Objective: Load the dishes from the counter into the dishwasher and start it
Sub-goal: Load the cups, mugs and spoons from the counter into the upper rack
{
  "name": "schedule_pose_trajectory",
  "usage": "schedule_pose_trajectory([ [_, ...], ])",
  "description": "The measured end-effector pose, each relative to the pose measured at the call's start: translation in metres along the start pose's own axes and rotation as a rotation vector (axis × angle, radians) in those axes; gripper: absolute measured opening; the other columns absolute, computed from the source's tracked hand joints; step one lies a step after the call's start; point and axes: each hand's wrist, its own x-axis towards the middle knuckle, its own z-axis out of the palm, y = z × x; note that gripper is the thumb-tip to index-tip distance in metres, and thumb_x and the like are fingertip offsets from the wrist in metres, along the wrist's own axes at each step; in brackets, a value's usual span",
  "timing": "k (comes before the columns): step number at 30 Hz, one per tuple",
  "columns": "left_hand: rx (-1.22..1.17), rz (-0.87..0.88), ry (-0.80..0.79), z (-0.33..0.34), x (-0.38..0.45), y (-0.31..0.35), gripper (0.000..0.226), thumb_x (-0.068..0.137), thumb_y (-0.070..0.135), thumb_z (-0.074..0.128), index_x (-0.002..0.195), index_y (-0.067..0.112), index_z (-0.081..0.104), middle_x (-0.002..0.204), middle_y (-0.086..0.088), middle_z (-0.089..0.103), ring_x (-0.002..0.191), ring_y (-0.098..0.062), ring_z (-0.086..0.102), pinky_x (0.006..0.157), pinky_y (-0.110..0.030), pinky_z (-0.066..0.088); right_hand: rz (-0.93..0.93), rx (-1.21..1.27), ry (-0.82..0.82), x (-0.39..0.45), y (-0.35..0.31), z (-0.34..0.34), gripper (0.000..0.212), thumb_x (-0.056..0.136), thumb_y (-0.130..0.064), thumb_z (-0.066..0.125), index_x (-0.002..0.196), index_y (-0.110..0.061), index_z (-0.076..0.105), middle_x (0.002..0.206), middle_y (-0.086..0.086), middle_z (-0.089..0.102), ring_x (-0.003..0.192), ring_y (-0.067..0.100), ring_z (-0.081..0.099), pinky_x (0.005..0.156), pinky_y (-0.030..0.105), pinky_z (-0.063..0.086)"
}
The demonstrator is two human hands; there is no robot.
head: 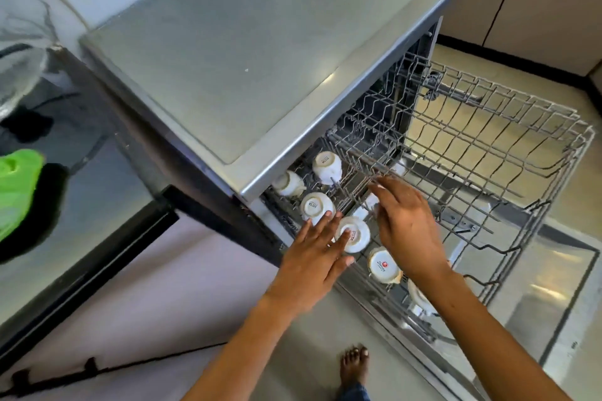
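A green cloth (pixel 16 185) lay on the dark counter (pixel 81 153). White cups (pixel 317 207) sat upside down in the dishwasher rack (pixel 488 146). The left hand (pixel 312 257), fingers straight, touched one cup (pixel 353 234); the right hand (pixel 407 225) hovered relaxed, holding nothing.

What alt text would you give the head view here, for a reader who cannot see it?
Both hands reach into a dishwasher's pulled-out upper rack: the left hand touches an upside-down white cup, and the right hand reaches among the wires beside it. More upturned cups fill the rack's left side.
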Motion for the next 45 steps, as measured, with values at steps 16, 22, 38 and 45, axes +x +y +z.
schedule_pose_trajectory([
  [16, -0.065, -0.926, 0.603, -0.208, -0.417, 0.058, 0.064, 0.098, 0.055, 0.021, 0.123, 0.014, 0.063, 0.144, -0.010, 0.043, 0.138, -0.017, 0.026, 0.111, -0.025, 0.012, -0.440, 0.588, -0.057, -0.077, -0.374, -0.151, 0.037, 0.088, -0.020, 0.041, 0.113, -0.005, 0.064, 0.110, 0.010, 0.067, 0.099, 0.027, 0.062, 0.091, 0.027, 0.039],
  [22, 0.034, -1.280, 0.803, -0.226, -0.513, 0.043, 0.058, 0.096, 0.051, 0.030, 0.112, 0.012, 0.069, 0.136, -0.016, 0.052, 0.132, -0.020, 0.031, 0.106, -0.032, 0.022, -0.752, 0.719, -0.141, -0.075, -0.512, -0.134, 0.031, 0.089, -0.017, 0.049, 0.114, -0.006, 0.064, 0.109, 0.009, 0.066, 0.100, 0.024, 0.060, 0.092, 0.026, 0.039],
  [38, 0.020, -1.481, 0.623, -0.267, -0.638, -0.288, 0.046, 0.083, 0.033, 0.042, 0.114, 0.010, 0.067, 0.127, -0.015, 0.060, 0.119, -0.030, 0.056, 0.094, -0.046, 0.045, -0.891, 0.689, -0.243, -0.039, -0.786, 0.025, 0.040, 0.092, -0.031, 0.039, 0.112, -0.008, 0.065, 0.114, 0.005, 0.065, 0.105, 0.019, 0.061, 0.095, 0.025, 0.041],
  [45, 0.064, -1.405, 0.298, -0.261, -0.652, -0.415, 0.057, 0.102, 0.034, 0.034, 0.152, 0.019, 0.011, 0.159, -0.008, 0.003, 0.146, -0.023, 0.002, 0.117, -0.038, 0.004, -0.823, 0.637, -0.271, -0.015, -0.822, 0.067, 0.024, 0.091, -0.017, 0.057, 0.113, -0.009, 0.065, 0.115, 0.002, 0.064, 0.107, 0.014, 0.059, 0.098, 0.028, 0.045],
])
